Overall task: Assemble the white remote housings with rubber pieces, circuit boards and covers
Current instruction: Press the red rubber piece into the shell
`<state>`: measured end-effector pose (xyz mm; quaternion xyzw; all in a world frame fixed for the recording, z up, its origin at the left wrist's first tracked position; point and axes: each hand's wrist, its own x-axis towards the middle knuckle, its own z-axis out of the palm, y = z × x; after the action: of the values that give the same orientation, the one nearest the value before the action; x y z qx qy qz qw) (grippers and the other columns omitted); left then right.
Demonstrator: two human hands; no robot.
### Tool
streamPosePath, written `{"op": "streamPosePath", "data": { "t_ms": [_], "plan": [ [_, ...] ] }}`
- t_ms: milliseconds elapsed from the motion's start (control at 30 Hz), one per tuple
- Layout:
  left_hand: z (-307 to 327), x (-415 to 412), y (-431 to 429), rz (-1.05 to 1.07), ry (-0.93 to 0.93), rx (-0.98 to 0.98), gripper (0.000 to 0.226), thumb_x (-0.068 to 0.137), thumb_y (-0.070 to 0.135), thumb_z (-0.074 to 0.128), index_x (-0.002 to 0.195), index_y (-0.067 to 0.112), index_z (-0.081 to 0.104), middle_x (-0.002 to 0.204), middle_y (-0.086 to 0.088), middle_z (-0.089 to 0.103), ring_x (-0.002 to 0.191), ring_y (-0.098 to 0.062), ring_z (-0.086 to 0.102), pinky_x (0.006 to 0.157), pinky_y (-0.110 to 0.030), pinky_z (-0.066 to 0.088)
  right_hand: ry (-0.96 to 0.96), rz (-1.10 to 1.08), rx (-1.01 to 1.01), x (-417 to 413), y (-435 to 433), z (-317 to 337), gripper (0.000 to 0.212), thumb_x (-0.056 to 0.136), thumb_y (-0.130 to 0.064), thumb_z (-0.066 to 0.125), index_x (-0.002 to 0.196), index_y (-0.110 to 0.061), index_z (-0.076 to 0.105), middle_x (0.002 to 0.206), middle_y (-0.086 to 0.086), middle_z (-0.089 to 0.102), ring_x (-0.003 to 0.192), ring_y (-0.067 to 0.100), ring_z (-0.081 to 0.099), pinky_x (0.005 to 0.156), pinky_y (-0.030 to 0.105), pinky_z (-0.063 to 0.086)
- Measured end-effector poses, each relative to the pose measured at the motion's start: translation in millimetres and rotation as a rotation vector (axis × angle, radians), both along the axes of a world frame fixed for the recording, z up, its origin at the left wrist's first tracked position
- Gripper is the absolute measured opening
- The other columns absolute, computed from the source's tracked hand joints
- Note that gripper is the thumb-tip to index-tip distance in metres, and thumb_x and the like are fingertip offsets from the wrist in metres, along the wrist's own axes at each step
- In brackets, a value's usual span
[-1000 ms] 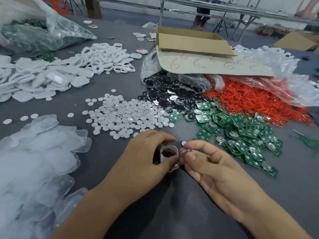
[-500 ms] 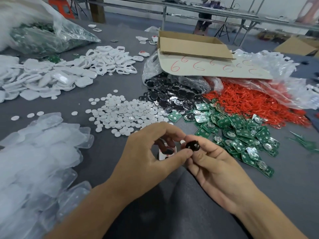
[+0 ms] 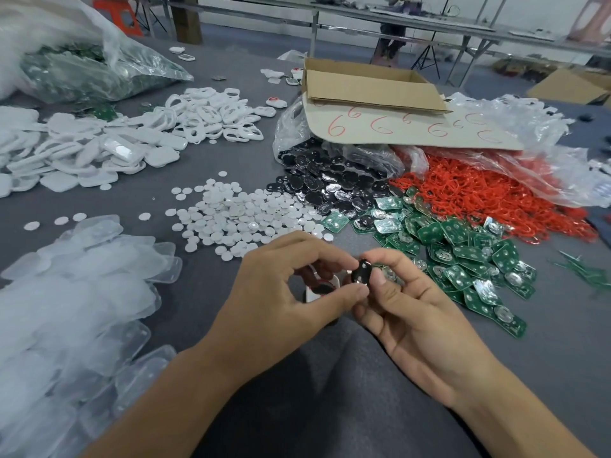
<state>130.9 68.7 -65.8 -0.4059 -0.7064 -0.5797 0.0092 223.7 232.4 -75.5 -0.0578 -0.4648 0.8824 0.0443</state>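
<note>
My left hand point(image 3: 281, 292) grips a white remote housing point(image 3: 322, 287) with a red ring and a dark opening, low over the grey table. My right hand point(image 3: 406, 309) pinches a small black rubber piece point(image 3: 362, 272) between thumb and forefinger, just above and right of the housing. Piles lie beyond the hands: green circuit boards point(image 3: 463, 252), black rubber pieces point(image 3: 330, 180), red rings point(image 3: 479, 193), white round discs point(image 3: 238, 213), white housings and covers point(image 3: 115, 150).
A heap of clear plastic covers point(image 3: 76, 292) fills the near left. A cardboard box point(image 3: 370, 84) with red sixes stands behind the piles. A plastic bag of green boards point(image 3: 82, 67) lies at the far left. Metal tables run along the back.
My right hand lifted the black rubber piece up beside the housing. My left hand raised and tilted the housing, fingers curling over it.
</note>
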Motion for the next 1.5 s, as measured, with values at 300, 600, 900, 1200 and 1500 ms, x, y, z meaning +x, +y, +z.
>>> {"op": "streamPosePath", "data": {
  "t_ms": [300, 600, 900, 1200, 1500],
  "plan": [
    [-1.8, -1.3, -0.3, -0.061, -0.117, 0.065, 0.030, 0.078, 0.028, 0.087, 0.105, 0.027, 0.075, 0.095, 0.004, 0.071, 0.088, -0.023, 0.071, 0.077, -0.024, 0.057, -0.003, 0.006, 0.001, 1.3, 2.3, 0.3, 0.021, 0.089, -0.018, 0.065, 0.107, -0.015, 0.074, 0.085, 0.008, 0.071, 0.075, 0.014, 0.067, 0.073, 0.023, 0.057],
    [2.3, 3.4, 0.7, -0.055, -0.064, 0.063, 0.032, 0.072, 0.041, 0.090, 0.092, 0.027, 0.070, 0.087, 0.003, 0.069, 0.078, -0.022, 0.068, 0.071, -0.026, 0.055, 0.025, 0.027, 0.005, 1.8, -0.2, -1.3, 0.025, 0.079, -0.032, 0.079, 0.094, -0.013, 0.075, 0.085, 0.002, 0.072, 0.071, 0.006, 0.066, 0.064, 0.018, 0.054],
    [3.0, 4.3, 1.3, -0.012, -0.098, 0.075, 0.035, 0.066, 0.044, 0.092, 0.079, 0.029, 0.062, 0.074, 0.008, 0.063, 0.068, -0.017, 0.060, 0.064, -0.028, 0.049, 0.049, 0.136, -0.020, 3.5, 3.3, 1.0, 0.027, 0.088, -0.019, 0.071, 0.112, -0.006, 0.073, 0.101, 0.011, 0.073, 0.087, 0.013, 0.069, 0.082, 0.023, 0.057],
    [4.9, 2.5, -1.2, -0.081, -0.092, 0.045, 0.029, 0.066, 0.042, 0.091, 0.078, 0.028, 0.068, 0.078, 0.005, 0.066, 0.068, -0.015, 0.060, 0.062, -0.019, 0.048, 0.050, 0.172, 0.033, 3.8, 4.6, -0.2, 0.036, 0.084, -0.020, 0.079, 0.115, -0.004, 0.069, 0.104, 0.014, 0.068, 0.092, 0.018, 0.066, 0.085, 0.026, 0.054],
    [3.8, -5.6, -4.0, -0.092, -0.121, -0.037, 0.037, 0.066, 0.043, 0.092, 0.096, 0.029, 0.076, 0.092, 0.006, 0.071, 0.084, -0.019, 0.068, 0.070, -0.024, 0.055, 0.028, -0.101, 0.275, 2.0, -0.2, -2.0, 0.027, 0.091, -0.019, 0.066, 0.111, -0.001, 0.064, 0.095, 0.018, 0.065, 0.088, 0.025, 0.059, 0.083, 0.035, 0.053]
  ]
}}
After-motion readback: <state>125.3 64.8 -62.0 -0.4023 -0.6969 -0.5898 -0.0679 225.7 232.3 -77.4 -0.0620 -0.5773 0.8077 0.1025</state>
